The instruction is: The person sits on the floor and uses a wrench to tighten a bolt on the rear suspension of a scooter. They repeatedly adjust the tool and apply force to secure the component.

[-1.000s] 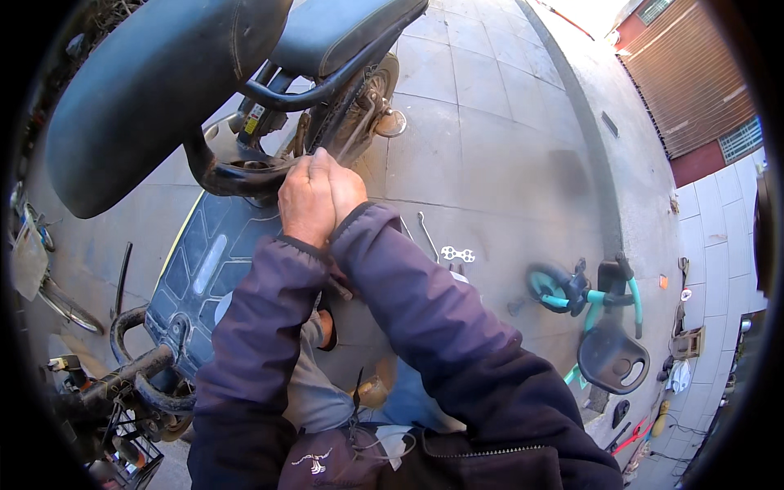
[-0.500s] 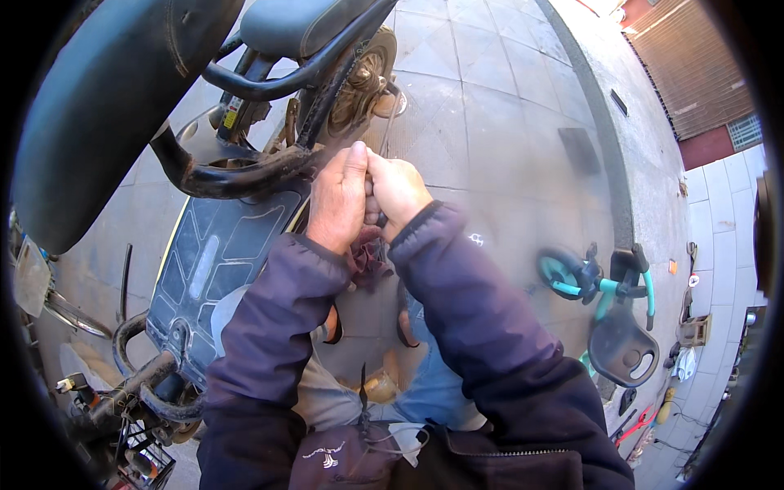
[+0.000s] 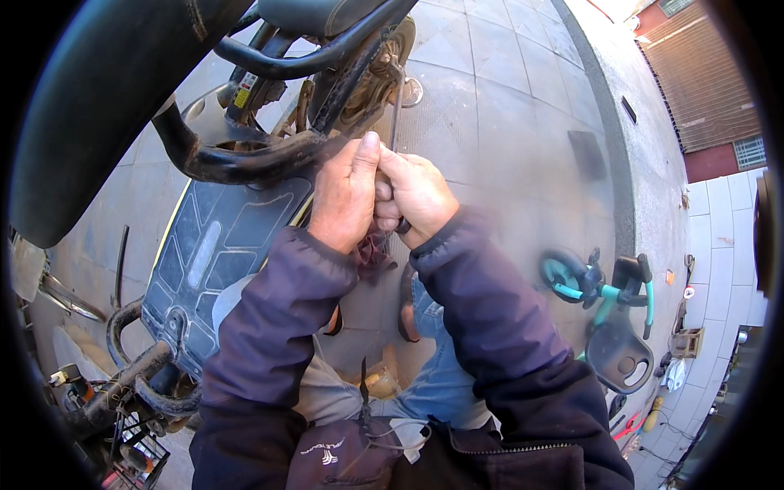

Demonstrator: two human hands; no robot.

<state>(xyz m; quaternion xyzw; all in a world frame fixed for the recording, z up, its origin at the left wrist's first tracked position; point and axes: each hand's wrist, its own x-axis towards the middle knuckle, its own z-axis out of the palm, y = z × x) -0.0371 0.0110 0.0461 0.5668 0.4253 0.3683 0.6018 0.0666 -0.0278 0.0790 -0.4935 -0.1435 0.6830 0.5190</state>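
Note:
Both of my hands are closed and pressed together in front of me, thumbs uppermost. My left hand (image 3: 345, 196) is curled, its contents hidden. Beside it, my right hand (image 3: 420, 194) closes round a thin dark rod or cable (image 3: 397, 121), which runs up toward the vehicle's wheel; a dark end shows below the fingers. A dark red cloth (image 3: 374, 251) hangs just under the hands; what holds it is hidden. Left of them stands a black-framed electric scooter, with its curved tube (image 3: 241, 166), wheel (image 3: 371, 90) and ribbed footboard (image 3: 224, 237).
The scooter's long dark seat (image 3: 106, 106) fills the upper left. A child's black and turquoise balance bike (image 3: 619, 343) stands at right, by a raised concrete edge (image 3: 618, 163). A dark flat piece (image 3: 586, 153) lies on the paving. My knees and shoes are below my hands.
The view has shifted slightly, and the hands appear a little nearer and turned so more of the right fingers show. Both stay closed together; the cloth still hangs beneath.

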